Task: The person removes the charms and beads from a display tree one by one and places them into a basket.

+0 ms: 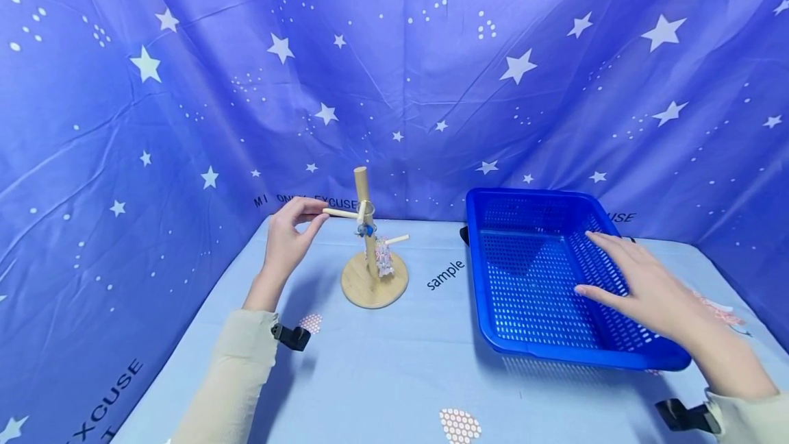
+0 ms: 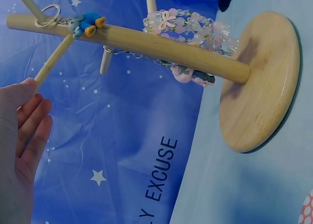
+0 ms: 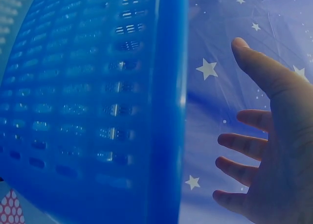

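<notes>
My left hand (image 1: 288, 238) pinches the tip of a thin peg (image 1: 341, 213) on a wooden stand with a round base (image 1: 354, 288). A key ring with a small blue-and-grey figure (image 2: 88, 25) hangs high on the post (image 2: 146, 42). Lower down, a pink and clear beaded strand (image 2: 198, 32) with a bow hangs from another peg. On a chain beside it dangles a pink-and-dark figure (image 2: 188, 76), partly behind the post. My right hand (image 1: 653, 286), fingers spread, hovers over the right side of a blue perforated basket (image 1: 481, 293) and holds nothing.
The light blue cloth (image 1: 382, 375) bears printed hearts and the word "sample" between stand and basket. Blue star-patterned curtains (image 1: 394, 74) close in the back and sides. A small black object (image 1: 465, 234) shows at the basket's left edge.
</notes>
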A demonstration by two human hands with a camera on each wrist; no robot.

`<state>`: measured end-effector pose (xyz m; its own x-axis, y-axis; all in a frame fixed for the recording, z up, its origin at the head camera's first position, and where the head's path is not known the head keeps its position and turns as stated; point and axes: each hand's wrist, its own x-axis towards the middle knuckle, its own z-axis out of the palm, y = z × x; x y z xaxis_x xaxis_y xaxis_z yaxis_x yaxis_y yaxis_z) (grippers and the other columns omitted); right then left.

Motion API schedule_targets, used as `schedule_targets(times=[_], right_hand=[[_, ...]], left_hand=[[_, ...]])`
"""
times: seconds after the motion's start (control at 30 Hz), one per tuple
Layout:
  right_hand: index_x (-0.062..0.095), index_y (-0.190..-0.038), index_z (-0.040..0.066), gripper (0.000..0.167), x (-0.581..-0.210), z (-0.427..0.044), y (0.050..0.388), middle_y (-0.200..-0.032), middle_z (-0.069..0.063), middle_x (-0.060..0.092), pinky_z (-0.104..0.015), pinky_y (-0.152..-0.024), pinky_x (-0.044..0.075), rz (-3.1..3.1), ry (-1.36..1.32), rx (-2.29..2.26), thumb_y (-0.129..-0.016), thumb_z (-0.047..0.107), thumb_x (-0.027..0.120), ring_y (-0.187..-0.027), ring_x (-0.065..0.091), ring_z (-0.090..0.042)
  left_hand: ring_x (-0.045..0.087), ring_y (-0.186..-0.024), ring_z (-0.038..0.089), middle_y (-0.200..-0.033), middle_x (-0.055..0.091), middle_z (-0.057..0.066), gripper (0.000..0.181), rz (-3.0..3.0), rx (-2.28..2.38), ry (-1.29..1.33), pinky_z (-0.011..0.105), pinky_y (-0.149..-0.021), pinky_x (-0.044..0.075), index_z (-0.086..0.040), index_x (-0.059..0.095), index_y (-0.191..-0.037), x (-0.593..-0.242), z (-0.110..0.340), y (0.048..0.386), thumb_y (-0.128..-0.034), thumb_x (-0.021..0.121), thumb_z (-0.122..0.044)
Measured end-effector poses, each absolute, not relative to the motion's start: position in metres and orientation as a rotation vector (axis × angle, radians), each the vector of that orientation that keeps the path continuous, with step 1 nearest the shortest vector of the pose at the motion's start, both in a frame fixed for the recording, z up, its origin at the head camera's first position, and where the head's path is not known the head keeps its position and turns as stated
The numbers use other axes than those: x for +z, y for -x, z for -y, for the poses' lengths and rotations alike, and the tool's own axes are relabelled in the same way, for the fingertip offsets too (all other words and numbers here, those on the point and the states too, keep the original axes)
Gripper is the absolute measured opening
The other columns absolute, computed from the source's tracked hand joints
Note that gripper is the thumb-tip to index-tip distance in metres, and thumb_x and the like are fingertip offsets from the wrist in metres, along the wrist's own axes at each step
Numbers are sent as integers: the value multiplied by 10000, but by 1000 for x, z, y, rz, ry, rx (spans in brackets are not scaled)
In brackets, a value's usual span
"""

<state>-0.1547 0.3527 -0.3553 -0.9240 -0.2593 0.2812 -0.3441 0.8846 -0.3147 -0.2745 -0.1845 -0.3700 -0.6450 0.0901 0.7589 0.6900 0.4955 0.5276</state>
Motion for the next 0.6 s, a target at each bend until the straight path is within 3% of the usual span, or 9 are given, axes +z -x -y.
schedule_targets(times=[0.13, 0.43, 0.6], right_hand=[[220, -1594, 144, 919, -356, -349, 153, -1549, -323, 320, -761, -1174, 41, 2818, -457, 545, -881, 401, 739, -1431, 207, -585], [253, -1585, 138, 919, -353, -338, 149, -1555, -290, 338, -778, -1151, 118, 2786, -507, 540, -862, 387, 763, -1404, 281, -560], [259, -1585, 149, 921, -353, -333, 146, -1558, -284, 342, -801, -1097, 194, 2807, -496, 516, -860, 416, 761, -1400, 297, -553]], left_hand=[[698, -867, 230, -982, 730, 111, 139, 2045, -1190, 623, 110, -810, 567, -29, 733, -1032, -370, 184, 275, -894, 722, -27], [640, -851, -25, -961, 729, 115, 124, 2051, -1232, 567, 102, -799, 566, -23, 731, -1021, -371, 182, 275, -902, 720, -54], [618, -849, -70, -953, 726, 128, 121, 2054, -1243, 549, 84, -790, 556, -19, 732, -1019, -371, 181, 275, -909, 715, -65]])
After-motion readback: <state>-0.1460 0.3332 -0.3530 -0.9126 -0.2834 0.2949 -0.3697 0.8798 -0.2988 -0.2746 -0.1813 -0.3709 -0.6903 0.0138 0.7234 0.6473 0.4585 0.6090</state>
